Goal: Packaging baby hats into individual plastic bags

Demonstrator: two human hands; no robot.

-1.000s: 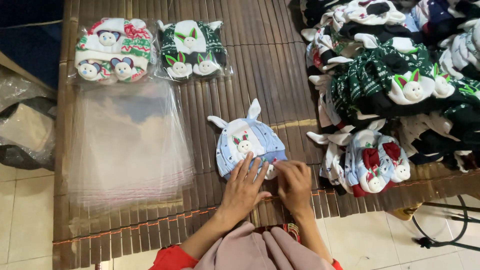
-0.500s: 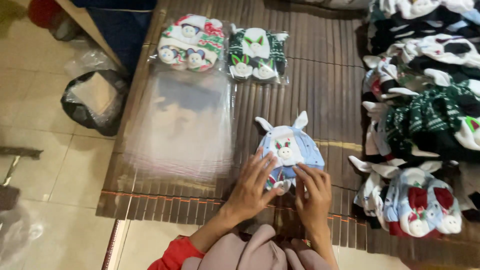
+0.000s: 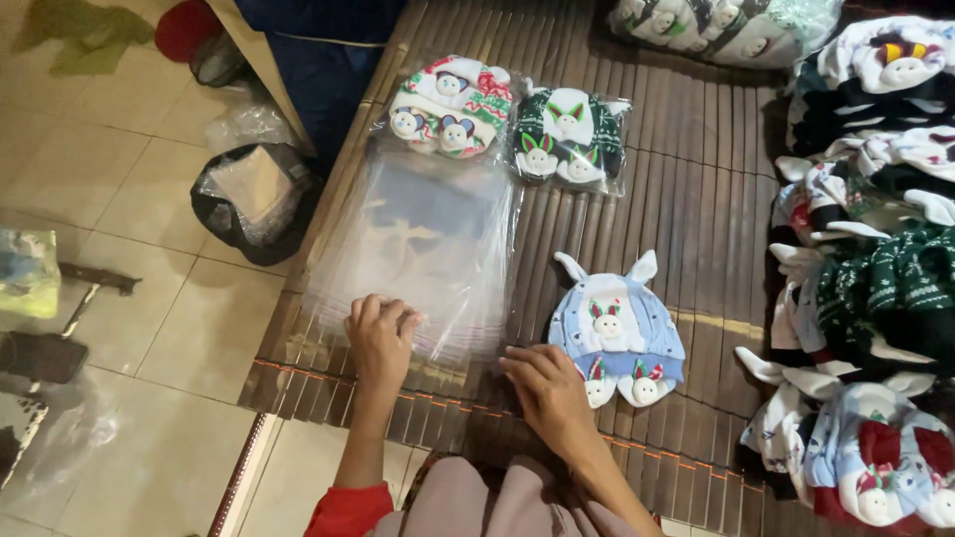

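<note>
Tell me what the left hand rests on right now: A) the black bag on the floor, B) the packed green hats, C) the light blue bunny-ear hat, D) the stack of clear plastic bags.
D: the left hand lies flat on the near edge of the stack of clear plastic bags, while the right hand sits beside the light blue bunny-ear hat.

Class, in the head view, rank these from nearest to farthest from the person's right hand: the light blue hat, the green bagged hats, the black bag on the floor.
From the right hand:
1. Light blue hat, just to its right on the slatted table.
2. Green bagged hats, at the table's far side.
3. Black bag, on the floor, far left.
</note>
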